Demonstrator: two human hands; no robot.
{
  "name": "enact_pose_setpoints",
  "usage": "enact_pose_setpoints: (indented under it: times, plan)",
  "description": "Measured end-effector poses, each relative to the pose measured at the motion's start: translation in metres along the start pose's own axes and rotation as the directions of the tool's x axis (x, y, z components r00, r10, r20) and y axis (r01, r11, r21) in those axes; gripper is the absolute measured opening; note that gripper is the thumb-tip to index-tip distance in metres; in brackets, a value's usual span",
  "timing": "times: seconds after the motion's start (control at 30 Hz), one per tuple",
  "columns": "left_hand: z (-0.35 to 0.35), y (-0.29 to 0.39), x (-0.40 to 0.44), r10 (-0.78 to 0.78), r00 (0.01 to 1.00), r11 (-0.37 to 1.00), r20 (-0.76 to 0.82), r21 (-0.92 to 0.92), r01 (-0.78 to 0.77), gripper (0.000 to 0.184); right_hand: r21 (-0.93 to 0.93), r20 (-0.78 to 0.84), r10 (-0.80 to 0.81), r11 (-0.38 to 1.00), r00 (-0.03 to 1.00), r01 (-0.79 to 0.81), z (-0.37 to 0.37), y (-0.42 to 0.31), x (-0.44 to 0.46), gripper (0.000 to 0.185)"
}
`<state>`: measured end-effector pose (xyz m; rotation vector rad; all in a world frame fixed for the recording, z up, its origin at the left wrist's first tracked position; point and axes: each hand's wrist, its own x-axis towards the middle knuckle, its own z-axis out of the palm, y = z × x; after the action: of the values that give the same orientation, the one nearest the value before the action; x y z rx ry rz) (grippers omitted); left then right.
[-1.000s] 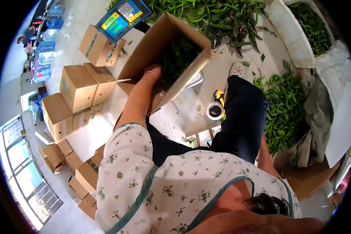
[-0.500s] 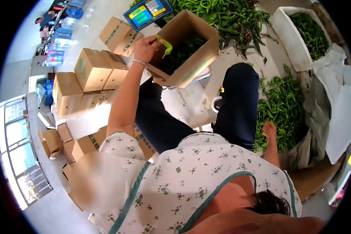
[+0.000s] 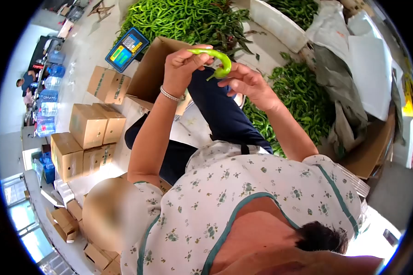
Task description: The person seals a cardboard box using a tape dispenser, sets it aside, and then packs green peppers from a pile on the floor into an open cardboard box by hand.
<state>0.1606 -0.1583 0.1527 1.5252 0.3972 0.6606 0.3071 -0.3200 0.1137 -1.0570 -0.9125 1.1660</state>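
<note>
My left hand (image 3: 186, 66), with a bracelet at its wrist, pinches a curved light-green chili pepper (image 3: 224, 62) by one end. The pepper arcs to the right, its stem end hanging down. Close beside that end is my right hand (image 3: 250, 85), its fingers apart and curved; whether a fingertip touches the pepper I cannot tell. Below and behind the left hand stands an open cardboard box (image 3: 149, 68), its inside mostly hidden by my hand and leg.
A large heap of green peppers (image 3: 170, 20) lies beyond the box, another pile (image 3: 303, 101) at the right. A blue scale display (image 3: 127, 49) stands by the box. Closed cartons (image 3: 87, 126) are stacked at left; a white foam box (image 3: 280, 25) holds more peppers. Another person (image 3: 26, 82) is far left.
My right hand has come up from beside the right-hand pile to the pepper. My left hand has lifted the pepper away from over the box. The view has turned to the right.
</note>
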Motion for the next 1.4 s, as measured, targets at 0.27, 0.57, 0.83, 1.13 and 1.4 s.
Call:
enact_pose_setpoints:
  times: [0.27, 0.57, 0.83, 1.13, 1.4]
  plan:
    - [-0.158, -0.040, 0.028, 0.322, 0.893, 0.297, -0.315, 0.929, 0.220, 0.030, -0.465, -0.738, 0.016, 0.712, 0.675, -0.525, -0.191, 0.150, -0.128, 0.039]
    - [-0.142, -0.117, 0.036, 0.029, 0.995, 0.503, -0.092, 0.862, 0.065, 0.044, -0.450, -0.847, 0.291, 0.048, 0.444, -0.891, -0.188, 0.256, -0.255, 0.071]
    - [0.063, -0.102, 0.045, 0.374, 0.910, 0.388, 0.179, 0.861, -0.329, 0.041, -0.913, -0.371, 0.379, -0.317, 0.848, -0.257, -0.160, 0.296, -0.157, 0.085]
    - [0.064, -0.082, 0.041, 0.331, 0.931, 0.297, 0.151, 0.920, -0.255, 0.038, -0.893, -0.446, 0.603, -0.355, 0.662, -0.278, -0.201, 0.313, -0.105, 0.076]
    - [0.059, -0.076, 0.041, 0.296, 0.942, 0.275, 0.160, 0.930, -0.244, 0.036, -0.876, -0.478, 0.573, -0.366, 0.666, -0.315, -0.192, 0.305, -0.103, 0.064]
